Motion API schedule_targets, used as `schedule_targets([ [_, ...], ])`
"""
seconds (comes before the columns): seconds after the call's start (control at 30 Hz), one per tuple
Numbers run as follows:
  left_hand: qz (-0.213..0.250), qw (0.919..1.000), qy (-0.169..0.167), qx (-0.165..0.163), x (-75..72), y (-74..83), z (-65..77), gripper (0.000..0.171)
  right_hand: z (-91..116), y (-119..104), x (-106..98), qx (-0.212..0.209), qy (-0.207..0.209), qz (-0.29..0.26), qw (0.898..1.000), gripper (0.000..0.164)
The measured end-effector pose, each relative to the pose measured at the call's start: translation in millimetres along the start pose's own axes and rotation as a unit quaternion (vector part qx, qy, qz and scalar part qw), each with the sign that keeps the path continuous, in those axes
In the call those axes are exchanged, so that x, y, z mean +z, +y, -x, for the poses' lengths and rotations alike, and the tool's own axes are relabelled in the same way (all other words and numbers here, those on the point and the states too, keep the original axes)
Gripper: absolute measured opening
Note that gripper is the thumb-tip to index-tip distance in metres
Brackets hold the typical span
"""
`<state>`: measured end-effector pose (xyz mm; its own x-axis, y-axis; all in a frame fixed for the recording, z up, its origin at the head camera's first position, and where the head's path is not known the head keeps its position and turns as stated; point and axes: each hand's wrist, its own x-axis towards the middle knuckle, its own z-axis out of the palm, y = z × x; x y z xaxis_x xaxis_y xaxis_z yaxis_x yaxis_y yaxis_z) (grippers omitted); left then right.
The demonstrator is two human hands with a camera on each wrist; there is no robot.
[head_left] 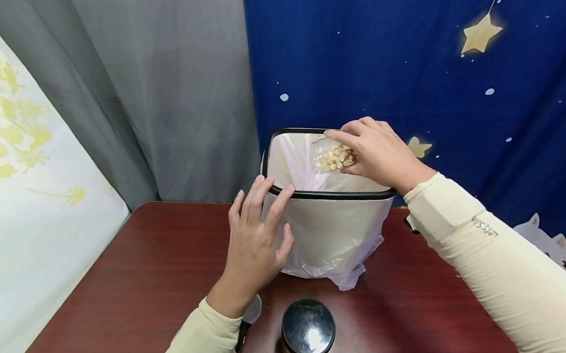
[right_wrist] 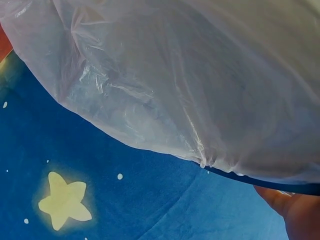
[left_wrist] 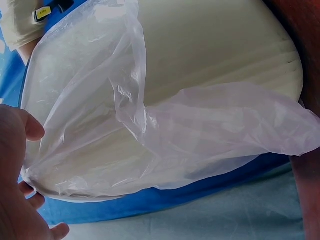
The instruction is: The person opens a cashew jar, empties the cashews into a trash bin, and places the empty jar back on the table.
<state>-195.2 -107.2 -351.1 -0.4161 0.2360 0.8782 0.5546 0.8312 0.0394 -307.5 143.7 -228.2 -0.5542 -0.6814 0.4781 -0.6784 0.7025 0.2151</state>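
Note:
A cream trash bin (head_left: 328,220) with a black rim stands upright on the table, lined with a thin pinkish plastic bag (left_wrist: 220,125) folded down over its outside. Over the bin's mouth, my right hand (head_left: 383,154) grips a small clear jar (head_left: 321,151) tipped on its side, its mouth end facing left. Pale nut-like pieces (head_left: 338,159) lie inside the jar. My left hand (head_left: 257,236) is at the bin's near left corner, fingers loosely spread and fingertips right at the rim. The right wrist view shows mostly the bag, with part of the right hand (right_wrist: 302,215) beyond the rim.
A container with a glossy black lid (head_left: 308,327) stands on the red-brown table (head_left: 165,276) in front of the bin. Beside my left wrist lies a small pale round piece (head_left: 253,309), partly hidden. Behind hang a grey curtain (head_left: 173,87) and a blue star-patterned curtain (head_left: 364,59).

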Motion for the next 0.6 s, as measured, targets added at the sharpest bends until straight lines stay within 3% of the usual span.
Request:
schedule_targets([
  [0.6, -0.025, 0.9997, 0.002, 0.002, 0.9, -0.8, 0.1, 0.065, -1.9, -0.5, 0.9, -0.001, 0.003, 0.017, 1.000, 0.077],
])
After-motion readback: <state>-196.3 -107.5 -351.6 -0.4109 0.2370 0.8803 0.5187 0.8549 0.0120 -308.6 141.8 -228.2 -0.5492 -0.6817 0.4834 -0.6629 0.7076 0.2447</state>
